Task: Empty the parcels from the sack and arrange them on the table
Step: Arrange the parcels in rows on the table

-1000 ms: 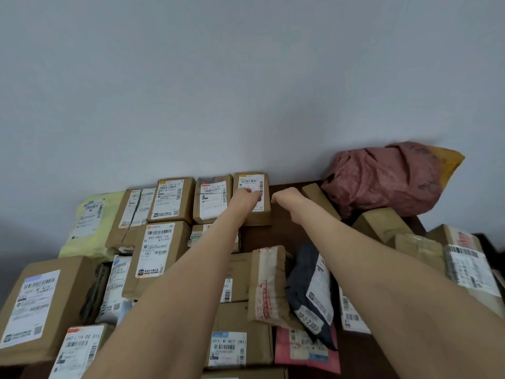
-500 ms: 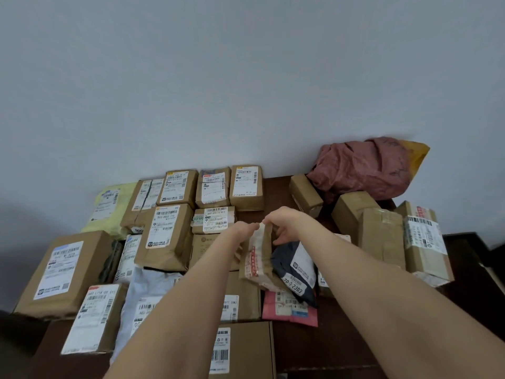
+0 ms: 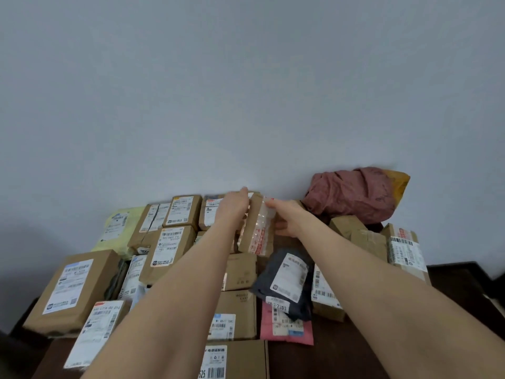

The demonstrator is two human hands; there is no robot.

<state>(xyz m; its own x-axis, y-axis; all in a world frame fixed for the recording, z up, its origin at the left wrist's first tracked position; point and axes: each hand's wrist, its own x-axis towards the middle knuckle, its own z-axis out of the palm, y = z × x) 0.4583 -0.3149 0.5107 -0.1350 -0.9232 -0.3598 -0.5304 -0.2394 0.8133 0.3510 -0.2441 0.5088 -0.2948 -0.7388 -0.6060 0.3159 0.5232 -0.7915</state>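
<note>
The tape-wrapped brown cardboard parcel with red print [image 3: 257,228] is being held farther back than half a second ago, off the dark grey mailer bag [image 3: 287,283] and beside the wall-side row of boxes. The left hand [image 3: 235,207] is pressing straight fingers against its left side. The right hand [image 3: 287,218] is gripping its right edge, thumb in front.

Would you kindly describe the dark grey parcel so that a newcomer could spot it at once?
Start at the crumpled pink sack against the wall at the table's far end. Nearer the camera, below the taped box held between the left hand and right hand, lies the grey parcel, partly over a pink mailer. It is the only dark, soft bag among brown cartons.
</note>
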